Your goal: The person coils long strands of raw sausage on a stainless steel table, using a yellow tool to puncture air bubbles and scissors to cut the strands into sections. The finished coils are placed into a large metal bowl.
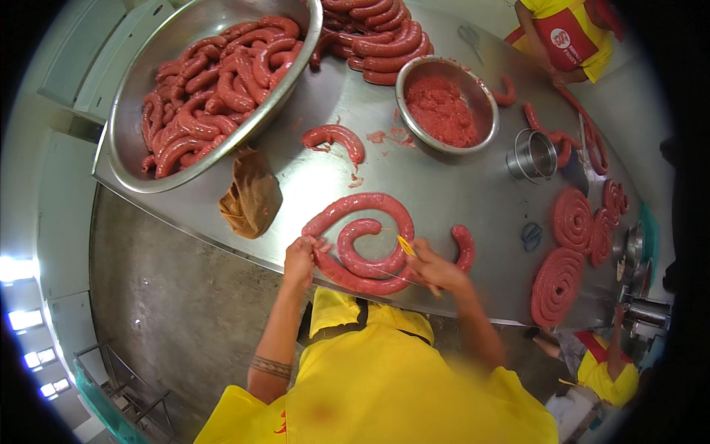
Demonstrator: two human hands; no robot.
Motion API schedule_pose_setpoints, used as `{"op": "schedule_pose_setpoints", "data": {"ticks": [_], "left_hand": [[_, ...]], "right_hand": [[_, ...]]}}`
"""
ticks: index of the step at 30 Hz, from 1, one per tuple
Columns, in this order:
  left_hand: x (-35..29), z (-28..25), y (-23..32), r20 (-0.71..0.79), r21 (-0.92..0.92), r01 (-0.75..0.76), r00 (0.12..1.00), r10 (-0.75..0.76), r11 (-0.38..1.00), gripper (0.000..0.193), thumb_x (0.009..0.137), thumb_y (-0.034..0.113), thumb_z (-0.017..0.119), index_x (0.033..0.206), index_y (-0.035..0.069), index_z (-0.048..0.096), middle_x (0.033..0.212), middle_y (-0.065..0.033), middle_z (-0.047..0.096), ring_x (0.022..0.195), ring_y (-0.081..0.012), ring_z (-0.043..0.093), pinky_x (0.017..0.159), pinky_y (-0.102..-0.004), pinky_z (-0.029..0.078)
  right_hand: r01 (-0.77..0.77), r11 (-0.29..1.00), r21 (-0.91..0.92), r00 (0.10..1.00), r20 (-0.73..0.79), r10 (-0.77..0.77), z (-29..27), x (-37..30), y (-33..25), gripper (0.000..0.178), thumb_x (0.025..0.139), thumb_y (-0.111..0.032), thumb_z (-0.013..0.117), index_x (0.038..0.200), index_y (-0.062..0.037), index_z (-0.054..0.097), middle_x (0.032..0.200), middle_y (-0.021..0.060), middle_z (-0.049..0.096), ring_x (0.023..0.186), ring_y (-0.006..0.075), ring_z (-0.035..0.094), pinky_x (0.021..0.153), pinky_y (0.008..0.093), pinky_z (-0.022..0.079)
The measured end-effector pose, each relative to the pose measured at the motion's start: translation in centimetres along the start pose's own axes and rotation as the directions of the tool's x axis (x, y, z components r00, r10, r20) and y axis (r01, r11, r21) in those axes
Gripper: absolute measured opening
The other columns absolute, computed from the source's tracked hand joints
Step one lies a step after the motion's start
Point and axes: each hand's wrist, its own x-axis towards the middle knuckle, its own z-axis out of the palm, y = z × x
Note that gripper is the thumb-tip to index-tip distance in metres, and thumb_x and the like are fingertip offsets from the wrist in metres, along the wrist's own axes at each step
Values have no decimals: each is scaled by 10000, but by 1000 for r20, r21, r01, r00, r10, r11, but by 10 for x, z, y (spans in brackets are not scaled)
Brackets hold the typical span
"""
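On the steel table in front of me lies a long raw sausage curled in a loose spiral. My left hand is closed on the spiral's left side, fingers pinching the casing. At the right side of the coil my right hand is closed around a small yellow object, whose exact kind I cannot make out. A thin string stretches between the two hands across the coil. Just right of my right hand is a short curved sausage piece.
A big steel basin of sausages stands back left, beside a crumpled brown cloth. Farther back are piled sausages and a bowl of ground meat. Rightward sit a steel cup and coiled sausages. Co-workers stand beyond.
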Motion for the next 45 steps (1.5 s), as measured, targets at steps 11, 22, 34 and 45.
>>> {"op": "schedule_pose_setpoints", "data": {"ticks": [11,22,34,45], "left_hand": [[-34,-19,8,100,682,-504,782,615,530,172,1026,131,529,1020,11,652,1102,-173,622,966,-242,572,831,-399,453],[-27,16,-3,662,621,-775,598,452,116,173,1025,101,491,935,-5,595,776,-179,659,661,-396,656,615,-454,512],[-49,-2,-70,6,306,232,969,-246,923,167,1067,116,413,1166,19,507,968,-109,674,747,-181,637,617,-300,580],[-85,100,-141,321,624,33,900,-295,781,246,1008,109,555,1199,-41,515,1119,-156,594,929,-222,632,810,-369,602]], "right_hand": [[725,676,137,594,373,-713,120,104,-120,239,903,-117,635,1122,-40,581,970,179,700,864,317,668,770,395,520],[658,385,647,752,-545,-370,-106,-16,-96,325,1078,-401,447,871,-151,453,652,-69,340,511,43,275,481,236,274],[62,965,-255,613,-753,-239,-20,-38,147,289,1031,-265,521,1155,-26,627,1169,206,578,1039,361,576,949,446,467],[472,820,-324,630,-527,-571,-124,74,30,346,1036,-253,498,1261,-14,607,1232,201,631,1071,377,627,949,453,490]]}}
